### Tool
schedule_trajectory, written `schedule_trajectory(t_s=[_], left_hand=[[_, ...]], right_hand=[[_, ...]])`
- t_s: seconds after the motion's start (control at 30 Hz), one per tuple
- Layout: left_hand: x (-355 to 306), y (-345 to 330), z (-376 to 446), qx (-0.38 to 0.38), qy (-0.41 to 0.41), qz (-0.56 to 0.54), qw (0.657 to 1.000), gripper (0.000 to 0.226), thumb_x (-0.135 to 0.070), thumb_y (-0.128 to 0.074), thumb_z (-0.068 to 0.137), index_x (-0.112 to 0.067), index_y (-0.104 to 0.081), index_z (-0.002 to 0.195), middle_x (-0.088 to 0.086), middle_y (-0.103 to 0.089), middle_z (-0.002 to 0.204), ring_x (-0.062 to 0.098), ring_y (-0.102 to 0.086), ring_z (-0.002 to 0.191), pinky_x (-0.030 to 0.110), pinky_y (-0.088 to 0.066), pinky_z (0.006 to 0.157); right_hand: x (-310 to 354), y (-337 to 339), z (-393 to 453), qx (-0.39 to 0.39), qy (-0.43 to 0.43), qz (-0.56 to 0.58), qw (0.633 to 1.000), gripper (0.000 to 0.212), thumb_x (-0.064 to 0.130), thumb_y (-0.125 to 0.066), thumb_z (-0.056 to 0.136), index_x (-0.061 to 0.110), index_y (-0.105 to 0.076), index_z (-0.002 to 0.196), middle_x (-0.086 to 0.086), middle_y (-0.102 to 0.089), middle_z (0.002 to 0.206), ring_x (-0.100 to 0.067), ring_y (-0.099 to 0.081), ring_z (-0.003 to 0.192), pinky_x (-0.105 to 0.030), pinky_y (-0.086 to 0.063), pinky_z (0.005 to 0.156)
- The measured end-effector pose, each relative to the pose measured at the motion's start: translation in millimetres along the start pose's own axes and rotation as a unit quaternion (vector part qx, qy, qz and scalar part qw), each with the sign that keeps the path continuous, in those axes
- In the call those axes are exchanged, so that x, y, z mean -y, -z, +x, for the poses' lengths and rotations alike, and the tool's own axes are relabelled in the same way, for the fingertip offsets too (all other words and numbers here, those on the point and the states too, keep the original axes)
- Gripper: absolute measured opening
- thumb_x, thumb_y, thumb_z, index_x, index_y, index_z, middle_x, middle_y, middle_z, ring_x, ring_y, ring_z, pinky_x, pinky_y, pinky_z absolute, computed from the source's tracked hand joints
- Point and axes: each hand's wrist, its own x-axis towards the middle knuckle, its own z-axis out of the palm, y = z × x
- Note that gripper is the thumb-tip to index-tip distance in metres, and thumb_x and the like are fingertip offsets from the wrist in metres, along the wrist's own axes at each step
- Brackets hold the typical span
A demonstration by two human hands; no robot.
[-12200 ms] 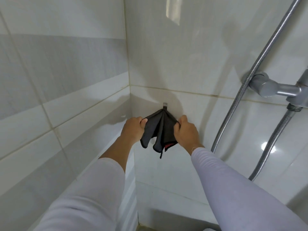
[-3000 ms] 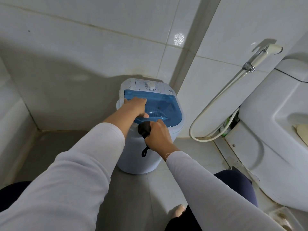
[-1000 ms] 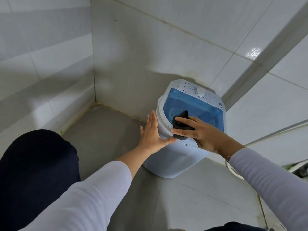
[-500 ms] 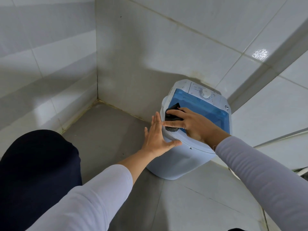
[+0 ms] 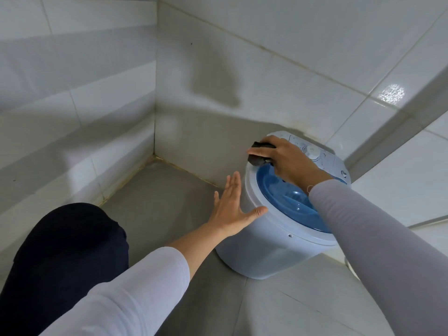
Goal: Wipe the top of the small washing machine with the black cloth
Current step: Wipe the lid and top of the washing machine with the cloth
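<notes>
Right now your right hand (image 5: 288,161) grips the black cloth (image 5: 258,154), its fingers (image 5: 260,150) curled over the wad and pressing it onto the far left rim of the washing machine (image 5: 271,243). The cloth bulges out just beyond your fingertips, at the edge where the pale top meets the blue lid (image 5: 286,197). Behind your knuckles sits the control panel with its round white dial (image 5: 312,152). Your left hand (image 5: 232,209) lies flat against the machine's left side, fingers straight and together, thumb spread across the front wall just under the rim, holding nothing. The machine stands on the grey floor (image 5: 164,195) close to the tiled wall (image 5: 242,69). Your dark-clad knee (image 5: 65,251) is low at your left.
</notes>
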Motion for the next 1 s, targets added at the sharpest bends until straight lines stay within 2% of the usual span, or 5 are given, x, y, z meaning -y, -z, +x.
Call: schedule_trajectory(t_s=[0.1,0.2,0.37,0.6,1.0], left_hand=[[-2.8,12.9,10.7,-0.008,0.005,0.003,1.0,0.111,-0.071,-0.05,0.078,-0.019,0.017,0.15,-0.005,0.016,0.16,0.009,0.02,0.146,0.052,0.008,0.119],[-5.2,20.8,18.3,0.017,0.014,0.007,1.0,0.111,-0.071,-0.05,0.078,-0.019,0.017,0.15,-0.005,0.015,0.16,0.009,0.019,0.146,0.053,0.007,0.119],[0.1,22.7,25.7,0.069,0.019,-0.01,0.997,0.111,-0.074,-0.05,0.075,-0.023,0.011,0.152,-0.005,0.01,0.161,0.01,0.017,0.146,0.054,0.005,0.119],[0.4,22.4,29.4,0.083,-0.008,-0.007,0.997,0.104,-0.075,-0.05,0.074,-0.034,0.008,0.151,-0.011,0.007,0.161,0.01,0.018,0.146,0.056,0.008,0.115],[-6.4,30.6,28.9,0.113,0.002,0.028,0.993,0.105,-0.072,-0.05,0.077,-0.026,0.007,0.152,-0.013,0.011,0.159,0.003,0.021,0.144,0.051,0.011,0.118]], right_hand=[[-2.4,5.3,4.4,0.028,0.007,0.011,1.0,0.062,-0.011,-0.052,0.081,0.029,-0.053,0.13,-0.012,-0.049,0.132,-0.036,-0.053,0.109,-0.047,-0.05,0.088],[0.0,-1.6,-2.8,0.071,0.009,0.048,0.996,0.059,-0.004,-0.058,0.082,0.028,-0.049,0.13,-0.008,-0.05,0.13,-0.032,-0.052,0.114,-0.039,-0.047,0.094],[-3.4,-3.0,-14.1,0.107,-0.025,0.104,0.988,0.047,0.035,-0.062,0.085,0.038,-0.049,0.13,0.003,-0.038,0.149,-0.021,-0.037,0.134,-0.034,-0.03,0.109],[-5.3,-16.1,-8.7,0.073,-0.02,0.11,0.991,0.039,0.018,-0.055,0.091,0.033,-0.055,0.127,0.001,-0.041,0.148,-0.023,-0.042,0.132,-0.034,-0.033,0.11],[-32.7,-24.2,35.0,0.029,-0.088,0.086,0.992,0.037,0.004,-0.056,0.088,0.022,-0.064,0.119,-0.006,-0.052,0.136,-0.028,-0.049,0.122,-0.037,-0.04,0.103]])
